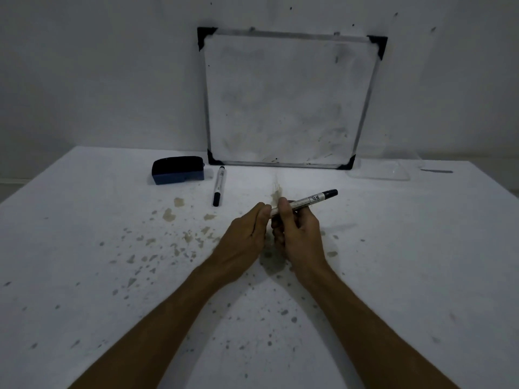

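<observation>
We look from the head, forward and down over the table (84, 248), close above the left hand (241, 237) and right hand (300, 231); the dim whiteboard (286, 99) seems to stand at its far edge.

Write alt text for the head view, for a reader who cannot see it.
Two hands hold a marker above a stained white table: the right hand grips its barrel, the left hand pinches its near end. Behind lie a second marker and an eraser; a smudged whiteboard stands against the wall.

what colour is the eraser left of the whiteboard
The eraser is dark blue with a black top, best seen in the head view.
</observation>
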A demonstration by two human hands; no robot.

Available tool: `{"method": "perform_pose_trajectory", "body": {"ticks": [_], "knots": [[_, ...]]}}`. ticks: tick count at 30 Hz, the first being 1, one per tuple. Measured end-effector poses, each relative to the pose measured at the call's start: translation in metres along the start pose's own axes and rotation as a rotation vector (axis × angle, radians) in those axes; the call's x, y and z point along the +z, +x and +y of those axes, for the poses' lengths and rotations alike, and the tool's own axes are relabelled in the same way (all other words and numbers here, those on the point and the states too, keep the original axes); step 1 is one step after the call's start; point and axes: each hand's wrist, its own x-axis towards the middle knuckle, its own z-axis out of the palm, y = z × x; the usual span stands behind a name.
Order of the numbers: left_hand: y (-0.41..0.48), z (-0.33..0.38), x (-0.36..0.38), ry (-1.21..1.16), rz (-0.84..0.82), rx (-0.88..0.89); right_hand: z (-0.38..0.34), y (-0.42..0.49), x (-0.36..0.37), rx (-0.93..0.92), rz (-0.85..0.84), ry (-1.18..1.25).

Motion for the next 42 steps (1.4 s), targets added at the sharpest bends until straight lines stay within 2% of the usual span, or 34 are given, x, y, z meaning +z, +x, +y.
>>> {"method": "perform_pose_trajectory", "body": {"ticks": [5,9,17,21,24,26,30,33,35,37,42], "knots": [[0.007,0.006,-0.013,-0.328,-0.099,-0.221,0.002,0.003,0.001,-0.117,-0.05,-0.051],[0.006,0.009,-0.009,-0.356,-0.048,-0.194,0.001,0.006,-0.003,-0.1,-0.046,-0.043],[0.005,-0.003,-0.002,-0.043,-0.057,0.08,0.002,0.009,-0.007,0.02,0.065,0.011],[0.005,-0.01,0.0,0.179,0.037,0.162,0.002,0.011,-0.008,0.039,-0.014,-0.011],[0.003,-0.008,0.001,0.221,0.047,0.1,0.005,0.013,-0.01,0.044,-0.085,-0.025],[0.004,-0.007,0.001,0.104,0.025,-0.001,0.005,0.015,-0.01,0.037,-0.101,-0.007],[0.011,0.005,-0.004,-0.359,-0.028,-0.201,0.007,0.013,-0.003,-0.016,-0.119,0.049],[0.014,0.008,-0.008,-0.489,0.08,-0.302,0.0,0.021,-0.01,-0.003,-0.025,0.189],[0.017,-0.004,-0.015,-0.416,0.212,-0.296,-0.007,0.033,-0.029,0.047,0.081,0.396],[0.017,-0.017,-0.023,-0.202,0.288,-0.228,-0.009,0.04,-0.046,0.118,0.115,0.553],[0.018,-0.036,-0.019,0.499,0.31,0.13,-0.006,0.038,-0.04,0.228,0.018,0.64]]}}
